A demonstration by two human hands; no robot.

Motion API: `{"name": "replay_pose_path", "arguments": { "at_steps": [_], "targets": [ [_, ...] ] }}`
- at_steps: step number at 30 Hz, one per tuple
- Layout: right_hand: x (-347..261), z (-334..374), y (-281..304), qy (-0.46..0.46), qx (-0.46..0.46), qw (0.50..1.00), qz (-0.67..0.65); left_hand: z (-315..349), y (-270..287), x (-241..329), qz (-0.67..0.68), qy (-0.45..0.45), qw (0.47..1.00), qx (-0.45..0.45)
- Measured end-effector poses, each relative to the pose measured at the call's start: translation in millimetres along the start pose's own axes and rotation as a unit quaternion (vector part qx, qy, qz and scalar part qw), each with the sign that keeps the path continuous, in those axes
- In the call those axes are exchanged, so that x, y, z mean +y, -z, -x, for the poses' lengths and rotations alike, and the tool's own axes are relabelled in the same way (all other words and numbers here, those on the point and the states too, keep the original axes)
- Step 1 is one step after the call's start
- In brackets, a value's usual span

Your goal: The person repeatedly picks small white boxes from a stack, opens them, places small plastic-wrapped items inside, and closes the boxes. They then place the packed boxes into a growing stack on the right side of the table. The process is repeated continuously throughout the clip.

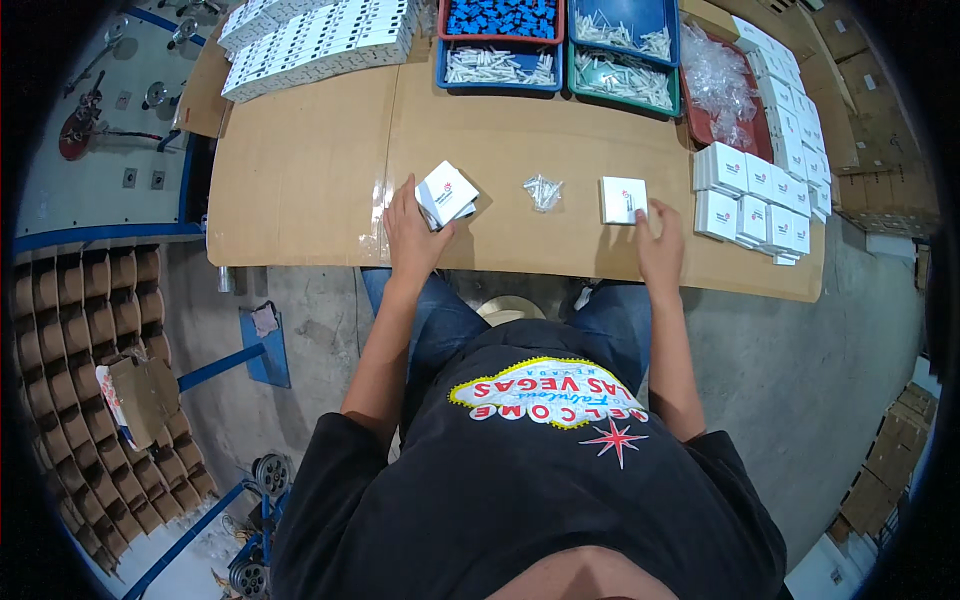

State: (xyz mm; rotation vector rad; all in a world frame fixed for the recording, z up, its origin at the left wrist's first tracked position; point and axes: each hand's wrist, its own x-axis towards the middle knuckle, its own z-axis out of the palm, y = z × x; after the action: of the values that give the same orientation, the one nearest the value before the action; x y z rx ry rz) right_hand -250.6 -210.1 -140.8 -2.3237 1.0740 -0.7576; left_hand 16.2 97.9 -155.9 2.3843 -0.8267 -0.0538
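On the cardboard-covered tabletop, my left hand (412,232) is closed around the lower left side of a small stack of flat white squares (447,190), either booklets or thin boxes, with small print on top. The stack sits tilted, and a dark edge shows beneath it. My right hand (660,250) is at the lower right corner of a white square box (622,200). Its thumb touches the corner, and thumb and forefinger are apart. Between my hands lies a small clear bag (543,193) of white stick-like pieces.
Rows of white boxes (320,45) stand far left. Trays of blue pieces (500,18) and white pieces (500,67) line the back. A red tray (763,140) holds clear plastic bags (718,80). White box stacks (755,195) rise close right of my right hand.
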Motion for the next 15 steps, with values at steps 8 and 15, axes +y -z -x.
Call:
{"name": "replay_pose_path", "arguments": {
  "at_steps": [8, 15],
  "targets": [
    [-109.5, 17.8, -19.6, 0.011, -0.189, 0.961, -0.202, 9.7, 6.7, 46.6, 0.145, -0.051, 0.988, -0.003],
    [-154.9, 27.4, -37.1, 0.070, -0.279, 0.930, -0.227, 45.7, 7.8, 108.4, 0.229, -0.157, 0.959, -0.054]
  ]
}}
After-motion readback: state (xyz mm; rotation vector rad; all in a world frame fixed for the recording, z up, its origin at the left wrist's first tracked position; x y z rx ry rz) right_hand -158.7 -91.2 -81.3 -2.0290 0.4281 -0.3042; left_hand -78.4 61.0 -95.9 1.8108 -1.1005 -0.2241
